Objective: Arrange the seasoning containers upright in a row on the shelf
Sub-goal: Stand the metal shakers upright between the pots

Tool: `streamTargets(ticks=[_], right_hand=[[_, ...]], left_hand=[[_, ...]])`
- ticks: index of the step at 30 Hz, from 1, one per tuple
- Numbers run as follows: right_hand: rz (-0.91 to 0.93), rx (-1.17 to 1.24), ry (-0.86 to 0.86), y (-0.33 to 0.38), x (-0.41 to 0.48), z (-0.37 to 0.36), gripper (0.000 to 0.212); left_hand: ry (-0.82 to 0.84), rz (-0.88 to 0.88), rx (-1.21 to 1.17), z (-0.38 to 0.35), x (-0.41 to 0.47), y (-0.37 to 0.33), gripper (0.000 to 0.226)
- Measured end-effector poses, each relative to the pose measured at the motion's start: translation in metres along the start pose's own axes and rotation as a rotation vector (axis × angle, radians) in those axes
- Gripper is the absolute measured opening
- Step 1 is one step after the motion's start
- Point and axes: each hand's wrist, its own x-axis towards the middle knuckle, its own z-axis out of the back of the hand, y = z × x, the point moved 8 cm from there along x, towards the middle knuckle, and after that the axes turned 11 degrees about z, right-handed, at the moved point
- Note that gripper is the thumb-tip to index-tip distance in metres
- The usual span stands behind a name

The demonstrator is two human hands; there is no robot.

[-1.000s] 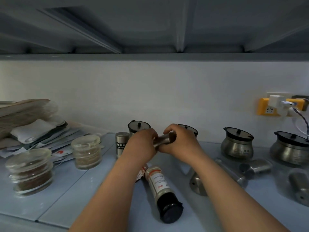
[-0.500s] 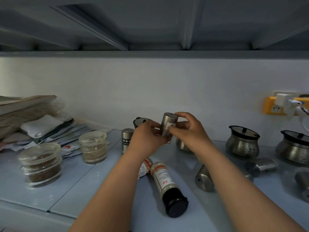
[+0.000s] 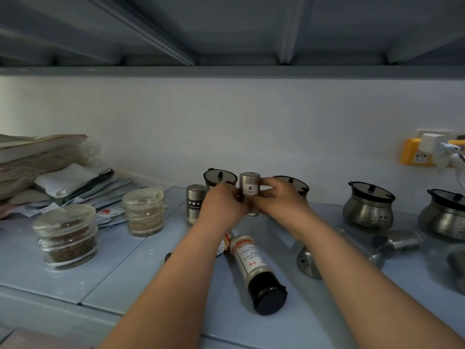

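Down comes the salt shaker (image 3: 249, 190), upright now after lying sideways a second ago, both hands clasped on it: left hand (image 3: 221, 205) and right hand (image 3: 279, 197) pinching its sides. Long axis vertical, cap up, label facing the camera, base on the shelf (image 3: 125, 268) just right of the standing pepper shaker (image 3: 195, 204).

Brushed-metal salt shaker (image 3: 249, 187), paper label

My shelf (image 3: 125, 268) carries two glass jars (image 3: 68, 238) near its left edge, a toppled bottle (image 3: 256, 270) (black-capped) by the front edge.
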Motion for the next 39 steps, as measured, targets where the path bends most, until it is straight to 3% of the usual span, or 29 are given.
streamTargets(ticks=[12, 25, 39], right_hand=[[-0.070, -0.113, 0.062, -0.018, 0.004, -0.003, 0.031], [-0.081, -0.171, 0.131, -0.027, 0.004, -0.010, 0.017], [-0.093, -0.216, 0.202, -0.028, 0.004, -0.017, 0.021]], left_hand=[[-0.159, -0.057, 0.365, -0.011, 0.013, 0.003, 0.013], [-0.155, -0.017, 0.444, -0.015, 0.008, 0.010, 0.019], [-0.136, -0.008, 0.504, -0.013, 0.008, 0.008, 0.019]])
